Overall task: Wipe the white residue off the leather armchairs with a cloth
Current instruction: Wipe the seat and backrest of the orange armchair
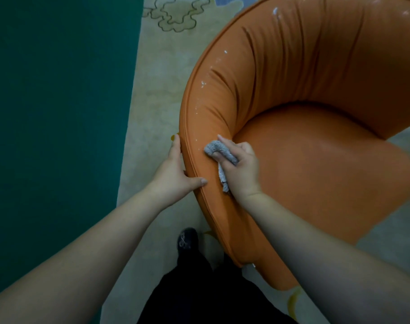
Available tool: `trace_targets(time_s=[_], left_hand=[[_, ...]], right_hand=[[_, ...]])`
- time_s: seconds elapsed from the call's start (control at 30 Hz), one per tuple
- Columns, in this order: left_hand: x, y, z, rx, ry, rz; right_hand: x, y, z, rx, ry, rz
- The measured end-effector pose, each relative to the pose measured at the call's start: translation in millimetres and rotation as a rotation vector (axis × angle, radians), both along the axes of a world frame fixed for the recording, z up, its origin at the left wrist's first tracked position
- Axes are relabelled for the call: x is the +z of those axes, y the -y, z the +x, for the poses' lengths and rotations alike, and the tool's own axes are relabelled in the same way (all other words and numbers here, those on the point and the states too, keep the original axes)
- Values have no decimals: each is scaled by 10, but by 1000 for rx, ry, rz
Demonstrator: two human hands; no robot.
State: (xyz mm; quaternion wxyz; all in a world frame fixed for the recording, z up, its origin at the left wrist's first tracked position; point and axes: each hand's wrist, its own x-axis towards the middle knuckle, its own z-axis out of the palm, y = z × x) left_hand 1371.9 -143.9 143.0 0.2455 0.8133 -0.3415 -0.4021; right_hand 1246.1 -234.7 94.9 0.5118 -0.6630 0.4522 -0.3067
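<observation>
Beige patterned carpet (157, 94) runs under an orange leather armchair (316, 174), with a dark green strip of floor (54, 113) beside it. I see my left hand (176, 169) clasping the chair's outer piped edge, thumb hooked over the rim. My right hand (240, 169) clutches a grey cloth (219, 150) and presses it on the armrest's top. White residue (203, 83) specks the rim beyond the cloth. A dark shoe (187, 239) stands below.
</observation>
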Motion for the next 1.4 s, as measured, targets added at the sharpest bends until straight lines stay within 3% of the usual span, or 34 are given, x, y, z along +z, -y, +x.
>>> trace_targets(time_s=[0.17, 0.27, 0.33, 0.47, 0.63, 0.8, 0.93, 1.1, 1.3, 1.4], left_hand=[[-29, 108, 124, -55, 10, -16], [-52, 169, 189, -99, 13, 16], [-69, 224, 263, -125, -3, 13], [-105, 263, 392, -157, -68, -19], [-91, 433, 620, -202, -70, -56], [-103, 700, 890, -310, -46, -53], [-98, 824, 1042, -367, -54, -60], [-117, 934, 1195, -457, -40, -73], [-132, 1118, 1323, -480, -66, -95], [-144, 1229, 1360, -486, -41, -90]], right_hand=[[27, -89, 126, 203, 6, -177], [22, 115, 158, -31, -33, -30], [42, 156, 187, -78, 2, -23], [72, 88, 327, 214, -53, -221], [85, 219, 452, -83, -107, -171], [143, 259, 681, 26, -173, -307], [150, 457, 771, -254, -181, -161], [141, 450, 965, -136, -154, -273], [149, 543, 1018, -390, -149, -141], [176, 607, 1155, -264, -134, -236]])
